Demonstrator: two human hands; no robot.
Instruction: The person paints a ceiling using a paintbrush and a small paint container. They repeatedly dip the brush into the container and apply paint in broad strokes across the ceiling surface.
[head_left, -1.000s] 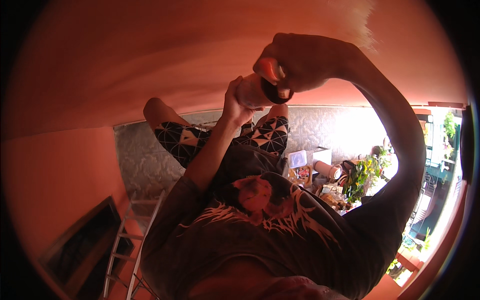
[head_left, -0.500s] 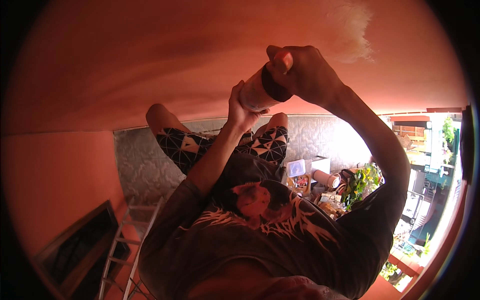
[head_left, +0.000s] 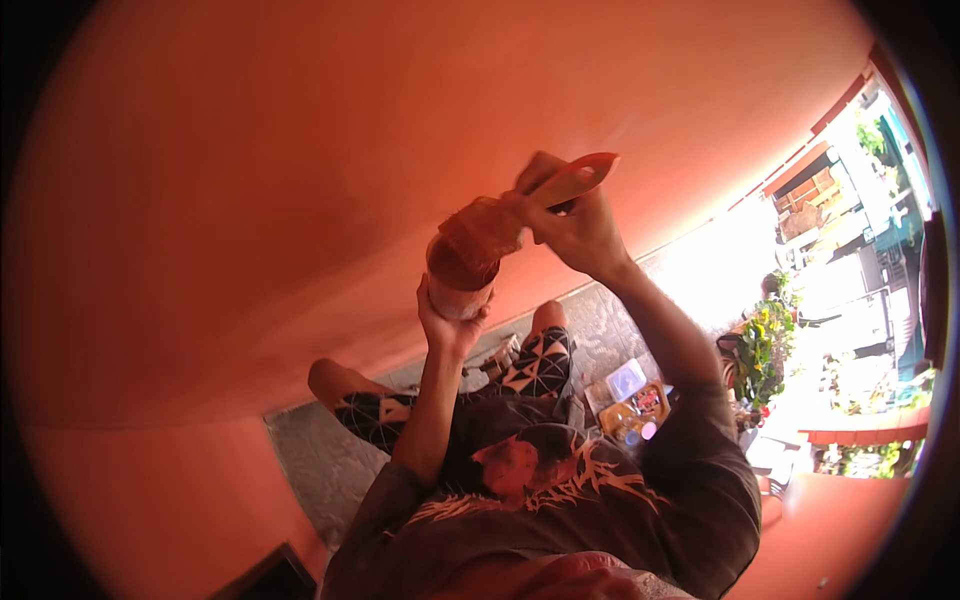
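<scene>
A cylindrical paint container (head_left: 462, 290), its dark rim tilted toward me, is gripped in my left hand (head_left: 443, 322), fingers wrapped round its lower part. My right hand (head_left: 580, 230) is closed on a wide paintbrush (head_left: 575, 180) with a red-tipped handle that has a hole in it. The paint-coated bristles (head_left: 475, 232) hang at the container's rim, over its opening. Both hands are raised in front of a red painted surface (head_left: 330, 140). Below them are my bent legs in patterned shorts (head_left: 530, 370) and my dark printed shirt.
Tubs and small items (head_left: 626, 382) sit on the grey tiled floor (head_left: 305, 455) to the right, beside leafy plants (head_left: 765, 350). A bright opening with greenery and structures is at the far right. A dark framed panel (head_left: 270, 578) is at the lower left.
The view has shifted and tilted. Both hands appear lower and further left in it. The brush has come up out of the container, so its bristles now show at the rim.
</scene>
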